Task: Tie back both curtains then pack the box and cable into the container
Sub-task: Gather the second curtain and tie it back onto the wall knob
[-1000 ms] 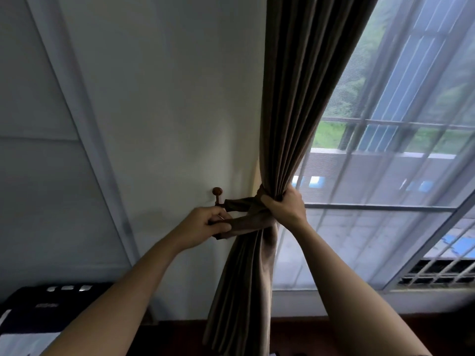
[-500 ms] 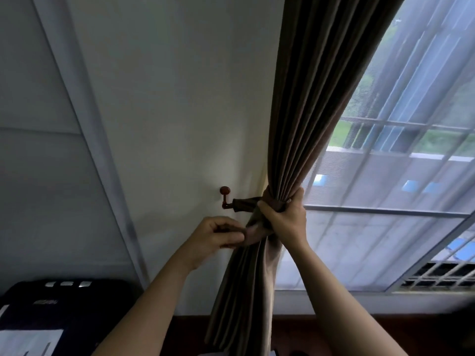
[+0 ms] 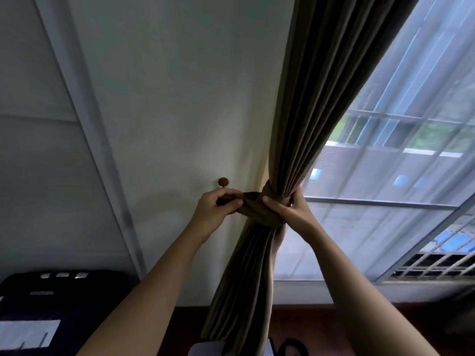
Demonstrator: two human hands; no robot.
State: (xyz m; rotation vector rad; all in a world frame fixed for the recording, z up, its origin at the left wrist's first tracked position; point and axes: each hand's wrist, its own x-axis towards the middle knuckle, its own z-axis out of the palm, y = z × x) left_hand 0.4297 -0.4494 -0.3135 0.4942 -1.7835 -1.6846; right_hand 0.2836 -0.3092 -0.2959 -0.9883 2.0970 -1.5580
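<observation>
A brown curtain (image 3: 318,104) hangs gathered into a bundle beside the window. A brown fabric tieback (image 3: 253,201) wraps around the bundle at its narrow waist. My left hand (image 3: 218,204) pinches the tieback's free end just below a round wooden wall hook (image 3: 223,181). My right hand (image 3: 288,209) clasps the gathered curtain and the tieback from the right. At the bottom edge a pale box (image 3: 205,349) and a black cable (image 3: 293,348) show partly, behind the curtain's foot.
A white wall (image 3: 180,98) is behind the hook. The window (image 3: 398,176) with sheer curtain and outside bars fills the right. A black case (image 3: 51,304) with a white label sits at the lower left. Dark wooden floor (image 3: 321,327) lies below.
My left hand has risen with the tieback's end toward the wall hook. My right hand has shifted its grip lower around the wrapped bundle. The view has tilted and moved closer.
</observation>
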